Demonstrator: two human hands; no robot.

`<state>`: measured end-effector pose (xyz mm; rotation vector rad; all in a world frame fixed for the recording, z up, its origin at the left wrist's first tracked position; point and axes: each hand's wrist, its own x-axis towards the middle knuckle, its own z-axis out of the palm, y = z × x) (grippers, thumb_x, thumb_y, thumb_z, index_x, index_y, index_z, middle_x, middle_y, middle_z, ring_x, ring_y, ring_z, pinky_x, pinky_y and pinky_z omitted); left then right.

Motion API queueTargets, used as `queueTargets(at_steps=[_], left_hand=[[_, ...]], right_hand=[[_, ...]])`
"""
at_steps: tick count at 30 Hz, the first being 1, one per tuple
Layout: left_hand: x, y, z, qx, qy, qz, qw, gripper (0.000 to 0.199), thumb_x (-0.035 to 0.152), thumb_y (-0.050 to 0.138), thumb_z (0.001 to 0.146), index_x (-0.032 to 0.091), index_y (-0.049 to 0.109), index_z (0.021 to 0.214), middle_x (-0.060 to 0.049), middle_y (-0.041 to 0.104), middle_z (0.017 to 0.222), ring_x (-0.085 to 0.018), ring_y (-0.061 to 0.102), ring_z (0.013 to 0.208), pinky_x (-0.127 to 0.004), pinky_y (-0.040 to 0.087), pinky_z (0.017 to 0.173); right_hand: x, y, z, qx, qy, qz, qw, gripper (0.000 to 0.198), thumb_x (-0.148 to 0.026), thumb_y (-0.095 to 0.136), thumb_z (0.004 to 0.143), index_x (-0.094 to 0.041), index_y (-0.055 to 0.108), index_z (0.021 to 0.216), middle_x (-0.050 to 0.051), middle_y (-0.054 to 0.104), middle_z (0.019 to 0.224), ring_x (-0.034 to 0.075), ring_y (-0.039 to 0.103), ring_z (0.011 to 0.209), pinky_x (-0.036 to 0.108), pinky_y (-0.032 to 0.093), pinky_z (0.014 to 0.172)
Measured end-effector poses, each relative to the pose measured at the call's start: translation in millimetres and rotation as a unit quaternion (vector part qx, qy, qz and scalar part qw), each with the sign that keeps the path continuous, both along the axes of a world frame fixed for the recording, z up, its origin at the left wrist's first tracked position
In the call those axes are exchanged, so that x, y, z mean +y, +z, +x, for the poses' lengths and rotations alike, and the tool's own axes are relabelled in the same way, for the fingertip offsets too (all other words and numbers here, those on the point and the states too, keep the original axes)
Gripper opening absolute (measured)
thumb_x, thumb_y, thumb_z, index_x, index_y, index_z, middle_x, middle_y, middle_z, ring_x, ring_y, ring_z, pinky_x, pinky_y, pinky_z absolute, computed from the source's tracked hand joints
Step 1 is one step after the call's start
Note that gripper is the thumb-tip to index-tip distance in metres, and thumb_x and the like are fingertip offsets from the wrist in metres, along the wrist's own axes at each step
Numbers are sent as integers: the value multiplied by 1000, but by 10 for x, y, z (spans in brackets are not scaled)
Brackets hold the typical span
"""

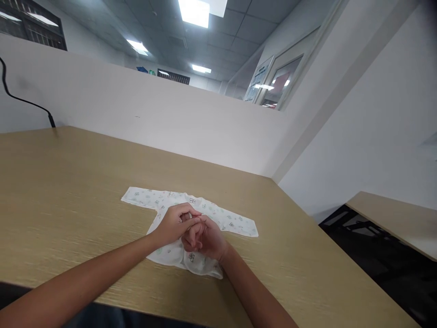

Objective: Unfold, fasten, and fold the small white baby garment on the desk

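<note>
A small white baby shirt (170,255) with long sleeves and little printed animal figures lies spread out on the wooden table. Its sleeves reach out to the left and right, and its neckline faces away from me. Over the middle of the shirt my two hands meet. My left hand (175,223) is closed, its thumb and fingers pressed against the fingers of my right hand (203,237). The right hand is turned partly palm up, with its fingers curled in. Whether anything small sits between the fingertips is hidden. The hands cover the shirt's chest.
The table (85,182) has a light wood top, its front edge close to my body. A low white partition (170,118) runs along the back, with a black cable (27,101) at the left. To the right stand a white wall and another wooden surface (396,216).
</note>
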<state>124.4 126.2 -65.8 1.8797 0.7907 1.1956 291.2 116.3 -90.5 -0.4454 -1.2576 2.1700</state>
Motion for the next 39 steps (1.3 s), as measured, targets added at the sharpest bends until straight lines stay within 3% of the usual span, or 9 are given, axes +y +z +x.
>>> queueTargets(at_steps=[4, 8, 21, 24, 30, 33, 39], left_hand=[[-18, 7, 6, -14, 13, -1, 1000, 18, 40, 72, 87, 23, 76, 89, -2, 72, 89, -15, 61, 77, -27, 47, 74], [-26, 3, 12, -23, 17, -12, 1000, 19, 40, 74, 85, 21, 74, 85, -1, 71, 84, -13, 57, 71, -26, 45, 68], [-57, 4, 27, -64, 31, 15, 997, 22, 40, 75, 85, 19, 71, 78, -1, 68, 80, -14, 60, 74, -26, 46, 70], [-40, 8, 12, -53, 36, 8, 998, 23, 42, 77, 83, 19, 73, 83, -2, 67, 80, -14, 59, 74, -27, 46, 69], [-17, 24, -14, -15, -8, -15, 1000, 32, 42, 72, 88, 26, 74, 115, -2, 66, 89, -15, 59, 79, -27, 47, 72], [-31, 22, -12, -4, -15, 8, 1000, 25, 41, 65, 93, 26, 77, 108, -4, 70, 96, -17, 62, 88, -30, 48, 81], [-69, 28, -3, -7, 3, 12, 1000, 22, 40, 67, 91, 24, 78, 101, -4, 71, 90, -18, 62, 85, -30, 48, 78]], right_hand=[[-9, 20, -11, -4, 6, 2, 1000, 75, -61, 23, 94, -12, 71, 62, 3, 34, 43, 16, 35, 50, 33, 29, 56], [-18, 49, -12, 2, 5, 3, 1000, 72, -55, 22, 95, -12, 71, 64, 2, 36, 43, 15, 34, 49, 30, 30, 55], [-52, 122, -21, 40, 8, 12, 999, 68, -50, 29, 95, -10, 75, 66, 1, 36, 43, 16, 38, 51, 30, 31, 57], [-56, 121, -14, 35, 3, 21, 999, 66, -51, 29, 95, -12, 74, 65, 1, 37, 43, 17, 38, 52, 30, 31, 57], [-35, 96, -11, 6, -2, 10, 1000, 70, -55, 28, 96, -11, 72, 64, 2, 39, 45, 16, 38, 51, 30, 31, 57], [-23, 69, -7, 0, -3, 8, 1000, 72, -60, 30, 95, -10, 72, 65, 4, 43, 47, 16, 40, 53, 29, 31, 56], [-23, 26, -3, -14, -16, 6, 1000, 74, -65, 31, 93, -10, 71, 63, 6, 50, 50, 17, 45, 57, 29, 34, 58]])
